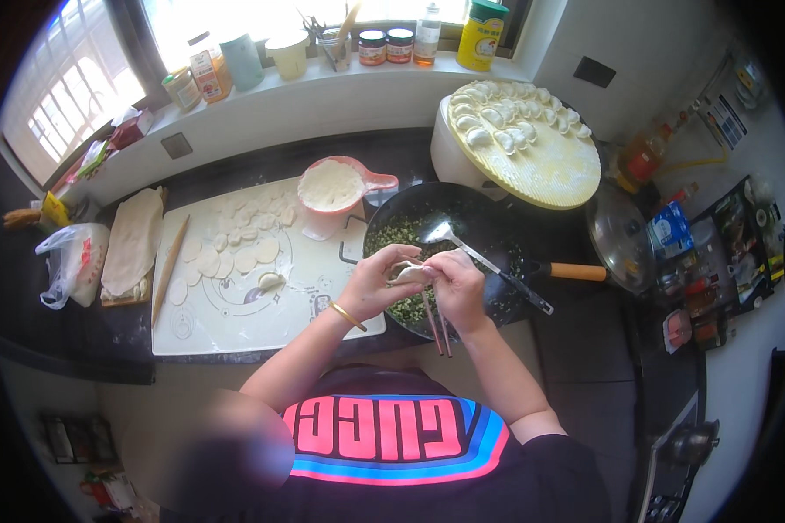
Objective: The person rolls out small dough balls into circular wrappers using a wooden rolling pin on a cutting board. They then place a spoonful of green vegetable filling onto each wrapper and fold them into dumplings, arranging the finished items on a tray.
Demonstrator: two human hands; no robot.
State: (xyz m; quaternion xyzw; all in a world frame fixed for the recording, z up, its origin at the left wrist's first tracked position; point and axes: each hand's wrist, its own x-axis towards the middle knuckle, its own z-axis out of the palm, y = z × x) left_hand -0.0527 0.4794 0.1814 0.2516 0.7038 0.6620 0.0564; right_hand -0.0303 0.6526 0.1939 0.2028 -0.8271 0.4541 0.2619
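A dumpling (409, 275) is between my two hands, above the near part of a black wok (497, 205). My left hand (379, 283) cups it from the left, with a gold bangle on the wrist. From the right, the fingers of my right hand (459, 283) pinch its edge. Chopped green filling (410, 309) lies in the wok. A pair of chopsticks (437, 327) slants over the wok's near rim below my hands. A metal spoon (488, 261) with a black handle rests across the wok. Flat round wrappers (245, 258) and one folded dumpling (271, 281) lie on a white mat (227, 336).
A pink cup of flour (333, 186) stands at the mat's far edge. Finished dumplings cover part of a round yellow tray (558, 179) behind the wok. To the left are a rolling pin (168, 275), a dough sheet (131, 240) and a plastic bag (77, 261). The wok's wooden handle (577, 271) points right.
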